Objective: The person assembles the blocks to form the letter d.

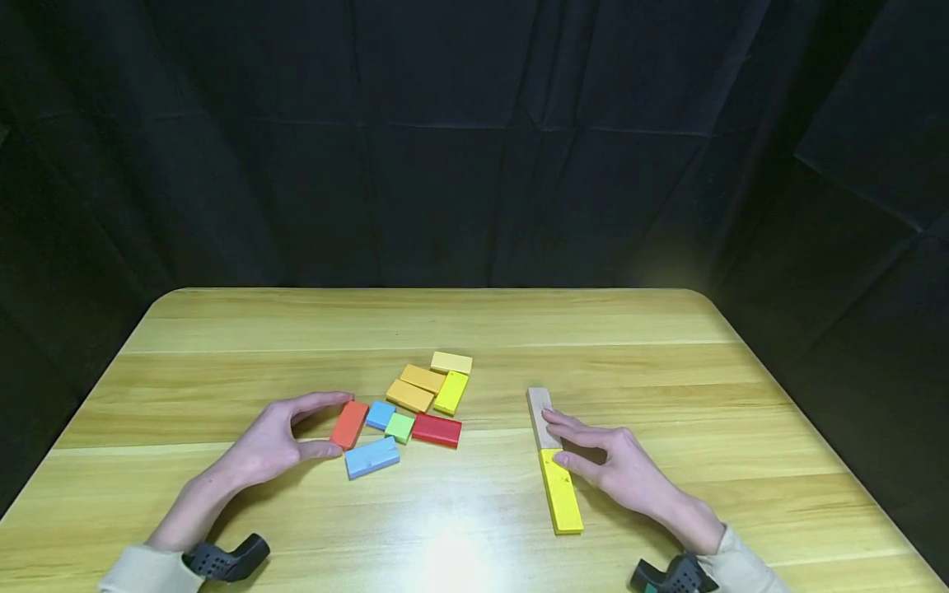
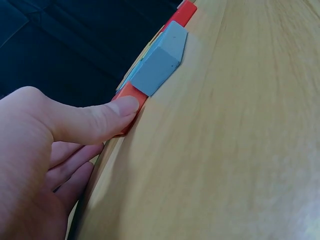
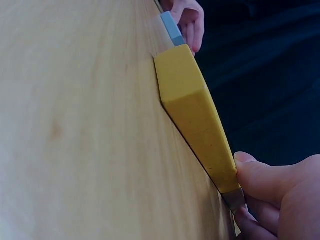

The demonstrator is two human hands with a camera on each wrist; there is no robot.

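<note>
Black wrist cameras [image 1: 230,560] nearest, at 8 and 4 o'clock on the table [image 1: 296,539]. Long yellow block [image 1: 563,502] also at 4; right hand [image 1: 626,471] not gripping, thumb touching it, fingertips on beige block [image 1: 540,412] butted against its 12. Blue block [image 1: 372,459] at 9, then left hand [image 1: 270,441] pinching orange-red block [image 1: 349,425] by its ends. Green [image 1: 399,427] and dark red [image 1: 437,431] blocks at that one's 3, orange pair [image 1: 412,395] at its 2, black curtain [image 1: 445,206] at 12

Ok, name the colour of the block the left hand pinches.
That block is orange-red, clearest in the head view.
</note>
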